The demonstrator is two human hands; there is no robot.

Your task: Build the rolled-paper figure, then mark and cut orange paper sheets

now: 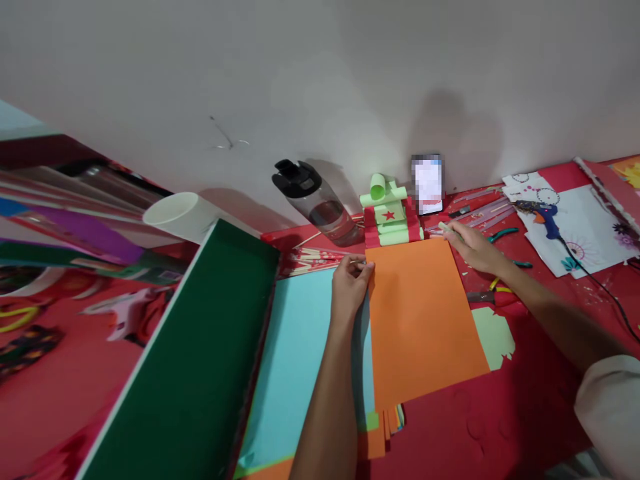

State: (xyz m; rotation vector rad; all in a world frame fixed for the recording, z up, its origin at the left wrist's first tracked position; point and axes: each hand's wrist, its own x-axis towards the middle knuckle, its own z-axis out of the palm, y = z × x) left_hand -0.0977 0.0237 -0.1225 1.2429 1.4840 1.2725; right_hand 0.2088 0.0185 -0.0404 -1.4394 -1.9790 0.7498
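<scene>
A sheet of orange paper (425, 327) lies in front of me on the red table. My left hand (350, 283) is closed at its upper left corner, the thumb by the paper's edge. Something small shows at those fingertips, too small to name. Past the upper right corner, my right hand (470, 247) pinches a short pale strip (444, 227). Just left of that hand stands a light green paper model (391, 223) with rolled pieces, red sides and a red star. Light blue paper (300, 333) lies under my left forearm, and a pale green scrap (493, 337) shows beside the orange sheet.
A dark bottle (320, 203) and a phone (429, 183) stand against the wall. On the right lie a blue glue gun (545, 217) with its cord, and pliers (493, 297). A green board (195, 360) rises on the left, beside a white cylinder (177, 213) and a pink glue gun (125, 310).
</scene>
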